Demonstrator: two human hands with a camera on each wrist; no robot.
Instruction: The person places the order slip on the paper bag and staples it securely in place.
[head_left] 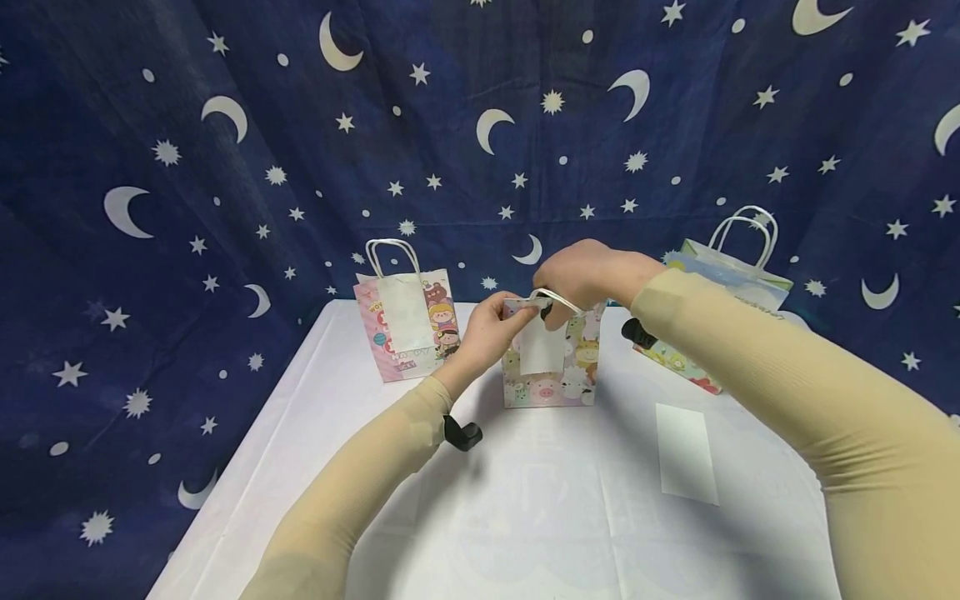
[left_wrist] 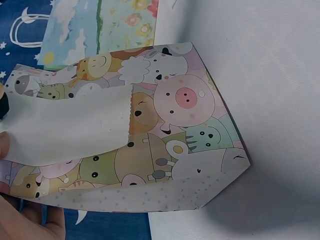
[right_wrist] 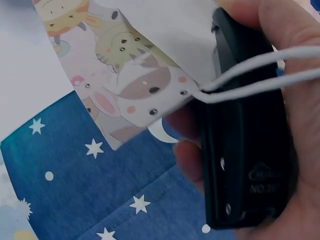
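In the head view, my right sleeve (head_left: 795,400) hides the middle of the blue bag (head_left: 731,273) at three o'clock; my right hand (head_left: 579,271) covers most of the black stapler (right_wrist: 245,145), whose printed name (right_wrist: 265,173) blurs. In the left-wrist view, my left hand (left_wrist: 25,222) is cut off at eight o'clock.

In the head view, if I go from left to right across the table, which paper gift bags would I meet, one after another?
Pink cartoon-character gift bag → animal-print gift bag with a pig face → sky-and-flower gift bag.
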